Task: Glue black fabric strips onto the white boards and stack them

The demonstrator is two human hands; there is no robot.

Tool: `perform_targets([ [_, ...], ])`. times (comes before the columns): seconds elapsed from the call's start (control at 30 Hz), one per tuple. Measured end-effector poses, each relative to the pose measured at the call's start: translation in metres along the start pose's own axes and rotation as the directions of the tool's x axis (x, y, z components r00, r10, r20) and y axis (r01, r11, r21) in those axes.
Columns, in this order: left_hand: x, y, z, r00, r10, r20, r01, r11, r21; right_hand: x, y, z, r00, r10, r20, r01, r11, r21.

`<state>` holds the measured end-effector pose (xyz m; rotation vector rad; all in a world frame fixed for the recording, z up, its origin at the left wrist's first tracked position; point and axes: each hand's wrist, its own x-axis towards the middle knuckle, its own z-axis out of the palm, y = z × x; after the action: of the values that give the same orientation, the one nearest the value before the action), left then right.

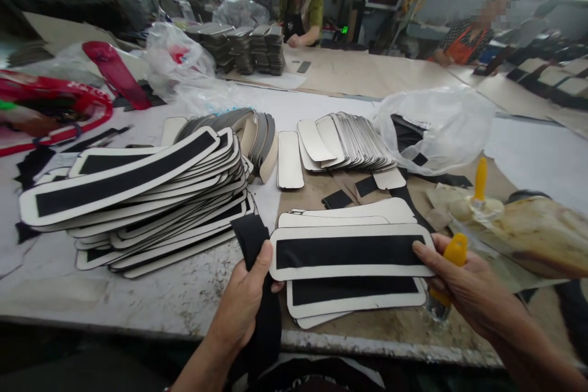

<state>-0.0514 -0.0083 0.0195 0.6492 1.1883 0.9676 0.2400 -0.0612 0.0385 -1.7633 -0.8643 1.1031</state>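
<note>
Between my two hands is a long white panel (282,269) with rounded ends and a black strip along its middle. My left hand (243,294) is closed on its left end and also on a long black fabric band (266,331) that hangs past the table edge. My right hand (463,282) pinches the panel's right end, thumb on top. A yellow-handled brush (454,250) is tucked in that same hand, its glue-coated end pointing down. More white panels (353,305) lie beneath the held one, the upper of them with a black strip too.
At left rises a leaning stack of strip-faced panels (133,196). Behind are plain white pieces (349,141) and a clear plastic bag (441,128). At right, a second yellow-handled brush (480,180) stands by a glue-smeared container (542,233). Two people work at the far table.
</note>
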Motion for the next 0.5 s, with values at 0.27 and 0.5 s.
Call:
perform_targets([
  [0.27,0.001,-0.003,-0.002,0.99,-0.124,-0.062,0.133,0.974,0.182,-0.008,-0.001,0.0,0.999,-0.034,0.038,0.031,0.997,0.069],
  [0.5,-0.014,0.005,0.007,0.979,-0.201,0.043,0.192,0.97,0.148,-0.013,0.013,-0.015,0.99,0.084,0.109,-0.105,0.973,0.205],
])
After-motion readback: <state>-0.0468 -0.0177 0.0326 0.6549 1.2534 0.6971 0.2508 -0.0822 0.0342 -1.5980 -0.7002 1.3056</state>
